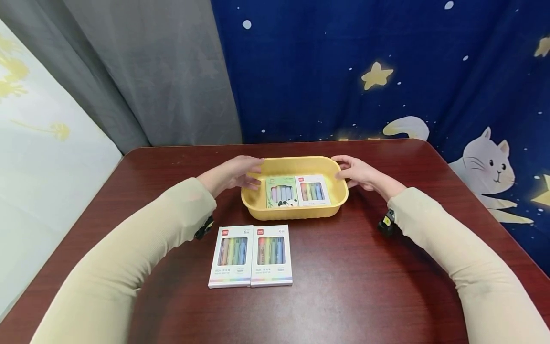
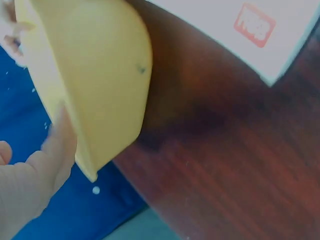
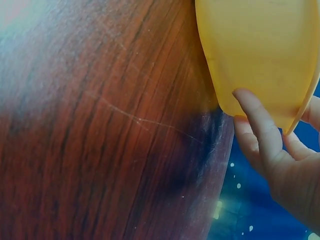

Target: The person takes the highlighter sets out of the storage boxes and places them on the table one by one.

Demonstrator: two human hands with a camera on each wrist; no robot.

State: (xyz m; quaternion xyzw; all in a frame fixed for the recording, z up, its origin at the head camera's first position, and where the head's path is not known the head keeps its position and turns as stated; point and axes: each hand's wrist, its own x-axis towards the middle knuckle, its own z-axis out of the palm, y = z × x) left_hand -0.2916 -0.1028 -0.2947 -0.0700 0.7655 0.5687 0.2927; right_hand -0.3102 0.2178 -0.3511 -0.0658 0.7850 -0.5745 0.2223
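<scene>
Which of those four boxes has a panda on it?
The pale green box in the yellow tub, on the left; its white neighbour and the two white boxes on the table show no panda.

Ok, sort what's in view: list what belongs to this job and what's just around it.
Belongs to the job:
yellow tray
panda pack, inside it
white pack, inside, beside the panda pack
probably also the left loose pack and right loose pack, in front of the tray

Just around:
blue star curtain
gray curtain
table, only as work surface
</scene>
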